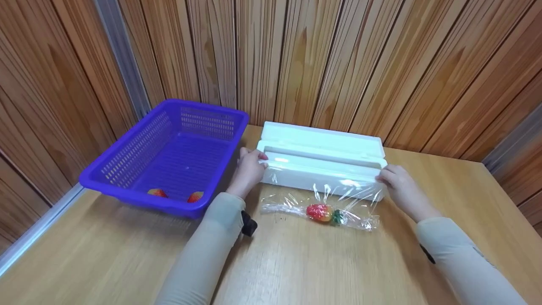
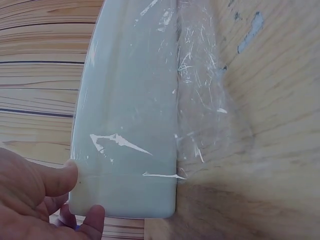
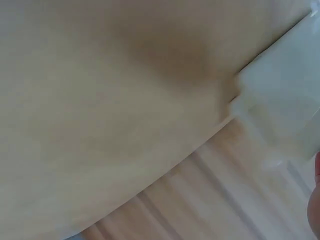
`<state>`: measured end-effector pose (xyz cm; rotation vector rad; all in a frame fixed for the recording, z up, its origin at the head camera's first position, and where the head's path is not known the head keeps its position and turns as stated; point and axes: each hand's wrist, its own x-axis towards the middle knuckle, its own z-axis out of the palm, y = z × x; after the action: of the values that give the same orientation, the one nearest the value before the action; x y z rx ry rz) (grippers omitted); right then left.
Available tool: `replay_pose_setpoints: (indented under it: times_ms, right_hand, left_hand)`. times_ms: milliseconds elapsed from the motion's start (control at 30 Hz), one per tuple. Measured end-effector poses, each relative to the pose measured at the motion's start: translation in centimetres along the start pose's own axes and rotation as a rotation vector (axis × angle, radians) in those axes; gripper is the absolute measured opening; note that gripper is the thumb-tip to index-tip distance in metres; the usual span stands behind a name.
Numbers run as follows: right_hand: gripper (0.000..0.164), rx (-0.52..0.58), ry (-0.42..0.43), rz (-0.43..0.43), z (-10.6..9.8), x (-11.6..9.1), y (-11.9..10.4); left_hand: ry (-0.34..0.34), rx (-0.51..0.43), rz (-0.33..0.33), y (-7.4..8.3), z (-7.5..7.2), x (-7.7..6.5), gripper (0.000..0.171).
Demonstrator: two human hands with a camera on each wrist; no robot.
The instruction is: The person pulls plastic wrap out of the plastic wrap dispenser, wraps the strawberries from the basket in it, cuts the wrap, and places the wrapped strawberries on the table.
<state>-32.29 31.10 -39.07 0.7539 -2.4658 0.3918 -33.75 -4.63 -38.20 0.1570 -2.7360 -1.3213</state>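
A long white cling film box (image 1: 322, 173) stands on the table with its lid (image 1: 322, 137) tipped back. My left hand (image 1: 247, 169) grips its left end; in the left wrist view the thumb (image 2: 62, 179) lies against one edge and fingers wrap the end. At the opposite end, my right hand (image 1: 400, 186) holds the top corner, fingers curled; the right wrist view catches only a sliver of it. Clear cling film (image 1: 279, 209) spreads down the box's front onto the table. Bunched in film just in front is a red-and-yellow toy strawberry (image 1: 318, 212) with green leaves.
Left of the box is a purple plastic basket (image 1: 228, 169) with slotted walls. Two red-and-yellow pieces, one of them here (image 1: 195, 196), lie at its near end. Wood-panelled walls (image 1: 296, 63) rise behind the table.
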Motion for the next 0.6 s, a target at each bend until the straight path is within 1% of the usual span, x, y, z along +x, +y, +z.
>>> replay_pose_setpoints:
  times_ms: [67, 167, 267, 333, 400, 467, 533, 567, 600]
  right_hand:
    - [0.014, 0.007, -0.026, 0.046, -0.5, -0.6, 0.4]
    - [0.017, 0.027, -0.067, 0.088, -0.9, -1.1, 0.7]
    - [0.017, 0.052, -0.079, 0.128, -1.0, -1.2, 0.8]
    - [0.017, 0.076, -0.081, 0.181, -1.1, -1.2, 0.8]
    - [0.018, 0.126, -0.09, 0.261, -1.2, -1.0, 0.7]
    - [0.022, 0.178, -0.077, 0.348, -1.6, -1.0, 0.5]
    - [0.027, 0.201, -0.042, 0.425, -1.9, -1.1, 0.1]
    - [0.028, 0.211, -0.018, 0.447, -2.0, -1.2, -0.3]
    - [0.03, 0.213, 0.007, 0.451, -2.0, -1.3, -0.9]
  left_hand:
    - [0.007, 0.008, -0.008, 0.0, -0.1, 0.0, 0.009]
    - [0.001, 0.008, -0.01, -0.1, -0.1, 0.0, 0.009]
    - [-0.009, 0.005, -0.007, 0.0, 0.0, 0.0, 0.009]
    - [-0.007, -0.002, -0.005, 0.1, 0.0, 0.0, 0.009]
    - [0.002, -0.011, -0.001, 0.1, 0.0, 0.0, 0.009]
    - [0.005, -0.017, 0.008, 0.1, 0.0, 0.0, 0.009]
    - [0.0, -0.024, 0.015, 0.1, -0.1, 0.0, 0.009]
    - [-0.006, -0.027, 0.017, 0.1, -0.1, 0.0, 0.009]
    - [-0.009, -0.027, 0.02, 0.0, -0.1, 0.0, 0.009]
